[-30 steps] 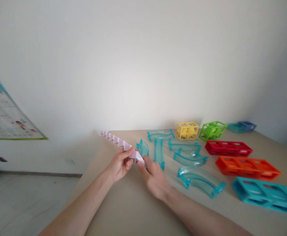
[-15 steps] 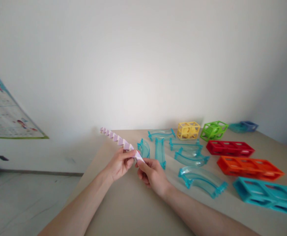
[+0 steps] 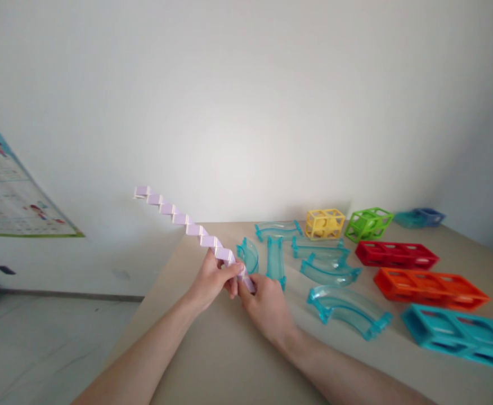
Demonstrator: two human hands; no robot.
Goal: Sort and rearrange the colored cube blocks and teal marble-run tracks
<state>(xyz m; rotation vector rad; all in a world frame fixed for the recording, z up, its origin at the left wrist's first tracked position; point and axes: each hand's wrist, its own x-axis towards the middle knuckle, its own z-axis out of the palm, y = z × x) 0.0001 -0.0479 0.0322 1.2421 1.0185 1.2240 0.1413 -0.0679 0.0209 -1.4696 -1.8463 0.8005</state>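
Observation:
A long, zigzag lilac and white strip (image 3: 181,218) slants up to the left above the table, its far end in front of the wall. Near its lower end, my left hand (image 3: 215,279) pinches it between thumb and fingers. Just to the right, my right hand (image 3: 267,304) grips the strip's lowest segment, close beside the left fingertips. Part of that end is hidden by the fingers. Behind the hands lies a small curved translucent teal piece (image 3: 250,256), and a straight teal channel (image 3: 275,261) is to its right.
More teal track pieces (image 3: 348,309) lie right of the hands on the beige table (image 3: 213,360). Beyond stand a yellow cube frame (image 3: 325,224), a green one (image 3: 368,224), and red (image 3: 396,255), orange (image 3: 430,288) and teal (image 3: 461,333) block frames. The wall is behind.
The strip now looks longer, its far end reaching further up and left, with its segments turned to show flatter faces. Both hands have shifted slightly and the right hand has rotated over the strip's end.

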